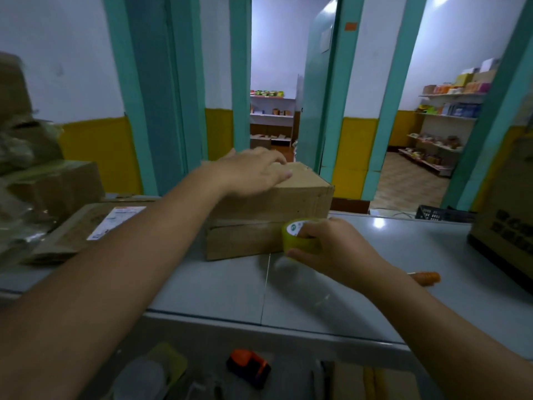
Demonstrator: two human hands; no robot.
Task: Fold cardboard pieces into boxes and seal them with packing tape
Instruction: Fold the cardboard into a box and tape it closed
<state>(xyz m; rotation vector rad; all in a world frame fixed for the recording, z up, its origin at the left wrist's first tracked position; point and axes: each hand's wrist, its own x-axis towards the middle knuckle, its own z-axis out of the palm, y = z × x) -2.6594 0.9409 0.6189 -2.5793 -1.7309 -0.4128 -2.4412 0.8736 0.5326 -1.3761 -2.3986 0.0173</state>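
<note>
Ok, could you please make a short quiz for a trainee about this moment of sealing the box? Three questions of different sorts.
1. True or false: the left hand rests on top of the cardboard box.
2. What does the right hand hold against the near side of the box? A) a knife B) a roll of tape C) a marker
3. Fill in: the flattened cardboard with a white label lies on the person's ____ side of the box.

Key: 1 true; 2 B; 3 left.
</note>
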